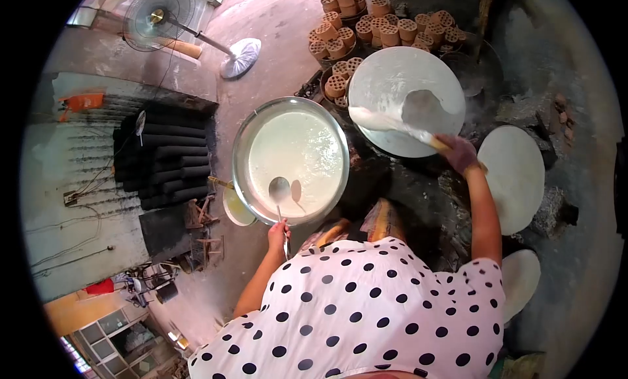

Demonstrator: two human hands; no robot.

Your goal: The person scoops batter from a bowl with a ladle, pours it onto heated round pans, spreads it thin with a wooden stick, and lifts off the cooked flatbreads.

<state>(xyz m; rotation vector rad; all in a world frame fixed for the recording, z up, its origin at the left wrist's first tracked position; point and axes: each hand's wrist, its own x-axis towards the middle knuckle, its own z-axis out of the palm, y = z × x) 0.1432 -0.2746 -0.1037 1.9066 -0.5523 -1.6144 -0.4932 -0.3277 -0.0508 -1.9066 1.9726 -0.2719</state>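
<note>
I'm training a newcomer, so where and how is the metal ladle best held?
Probably grip the ladle by its thin handle, from the wearer's side of the basin: the handle, held in the left hand, reaches back over the near rim, while the rounded bowl is over the white liquid.

L hand has free air over basin's far half; ladle takes up the near part. Gap btwn basin & round plate is tight, w/ clay cylinders blocking plate's far side & R hand's white-ended tool reaching across it. Open floor runs L of basin, up to black stack.
</note>
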